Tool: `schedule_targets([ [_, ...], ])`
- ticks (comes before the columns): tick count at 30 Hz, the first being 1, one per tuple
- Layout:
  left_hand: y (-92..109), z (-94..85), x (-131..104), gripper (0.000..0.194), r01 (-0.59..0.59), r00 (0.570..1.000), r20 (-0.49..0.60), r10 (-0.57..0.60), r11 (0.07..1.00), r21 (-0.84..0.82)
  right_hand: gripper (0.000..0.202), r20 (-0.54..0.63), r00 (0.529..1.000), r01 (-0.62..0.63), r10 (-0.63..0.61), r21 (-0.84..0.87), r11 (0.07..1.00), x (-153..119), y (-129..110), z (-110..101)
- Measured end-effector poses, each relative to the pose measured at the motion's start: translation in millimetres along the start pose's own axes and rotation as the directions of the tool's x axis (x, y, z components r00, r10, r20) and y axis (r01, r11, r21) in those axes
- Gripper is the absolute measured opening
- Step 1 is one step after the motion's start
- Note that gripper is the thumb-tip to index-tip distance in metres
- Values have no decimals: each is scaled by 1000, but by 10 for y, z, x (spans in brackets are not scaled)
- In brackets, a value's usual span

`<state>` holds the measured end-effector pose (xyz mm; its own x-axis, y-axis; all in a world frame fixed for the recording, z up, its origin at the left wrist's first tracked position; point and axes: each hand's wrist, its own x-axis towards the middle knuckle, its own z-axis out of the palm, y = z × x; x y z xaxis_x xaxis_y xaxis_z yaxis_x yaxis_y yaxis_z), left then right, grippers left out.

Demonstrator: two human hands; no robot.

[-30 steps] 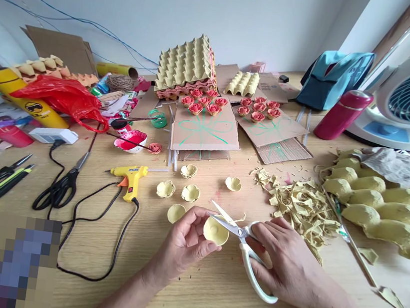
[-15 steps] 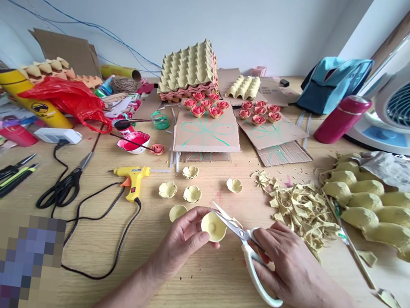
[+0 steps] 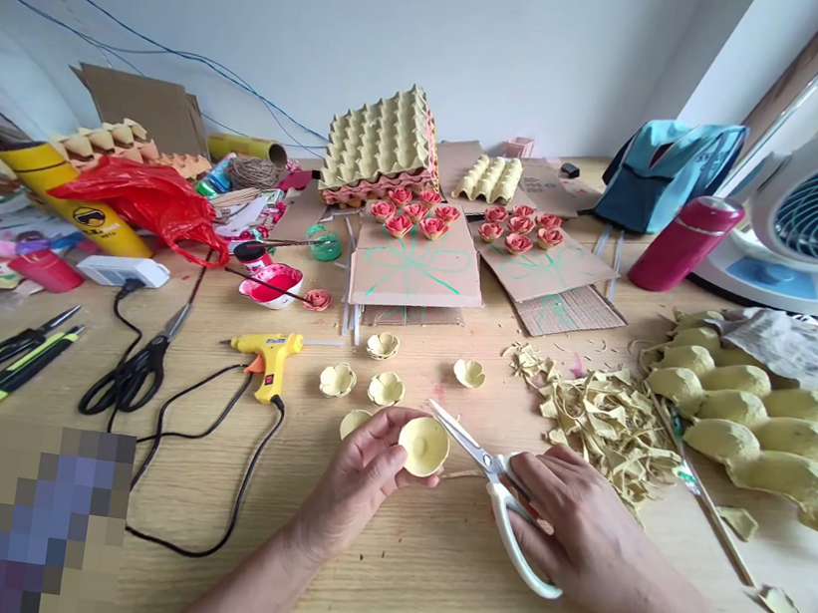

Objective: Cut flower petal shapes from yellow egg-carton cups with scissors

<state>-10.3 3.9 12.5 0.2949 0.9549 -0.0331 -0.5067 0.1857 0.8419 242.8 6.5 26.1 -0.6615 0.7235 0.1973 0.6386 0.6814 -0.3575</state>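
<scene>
Between the fingers and thumb of my left hand [image 3: 363,477] is a round egg-carton cup [image 3: 424,446], pale yellow, its hollow side facing me. My right hand [image 3: 570,509] grips white-handled scissors [image 3: 516,532]; their blades are slightly apart and point toward the cup's upper right, not around its edge. Just beyond my left hand lies another cup [image 3: 354,424], partly hidden by the fingers. Farther back sit several petal-cut cups [image 3: 387,388], with a single one [image 3: 470,373] off to the right.
A yellow glue gun [image 3: 270,359] with a looping black cord lies left. Carton scraps [image 3: 597,417] are heaped at right beside a large egg tray [image 3: 764,414]. Red paper flowers [image 3: 413,212] stand on cardboard [image 3: 416,282] behind. Black scissors [image 3: 133,371] rest farther left.
The scissor blades have come away from the cup's rim, where they overlapped it before. The cup has shifted slightly left and up in my left hand.
</scene>
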Motion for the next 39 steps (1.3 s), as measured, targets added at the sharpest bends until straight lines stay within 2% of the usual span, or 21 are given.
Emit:
schedule_targets([
  [7,-19,-16,2,36,-18,1000,19,16,997,79,20,-4,996,-93,93,9,996,0,57,47],
  [13,-24,-35,19,39,-12,1000,-19,14,994,110,25,6,985,-174,174,0,985,-4,109,46],
  [19,-8,-27,35,40,36,999,-24,-36,999,6,26,-61,982,-179,177,-25,984,17,72,-2],
  [25,-56,-29,56,52,-18,999,-42,25,986,166,27,-48,986,-161,159,-58,985,37,33,-1],
  [31,-69,-24,106,52,-111,982,-128,142,968,223,23,12,987,-150,159,-262,953,-160,-76,-118],
  [35,-32,11,100,53,-102,976,-165,139,972,214,20,48,994,-76,100,-362,929,-416,-35,-163],
  [37,-21,25,90,54,-95,976,-174,131,975,200,20,16,989,-125,149,-450,884,-538,59,-186],
  [39,-16,32,85,53,-96,974,-186,132,977,191,22,-64,973,-218,222,-569,793,-633,147,-223],
])
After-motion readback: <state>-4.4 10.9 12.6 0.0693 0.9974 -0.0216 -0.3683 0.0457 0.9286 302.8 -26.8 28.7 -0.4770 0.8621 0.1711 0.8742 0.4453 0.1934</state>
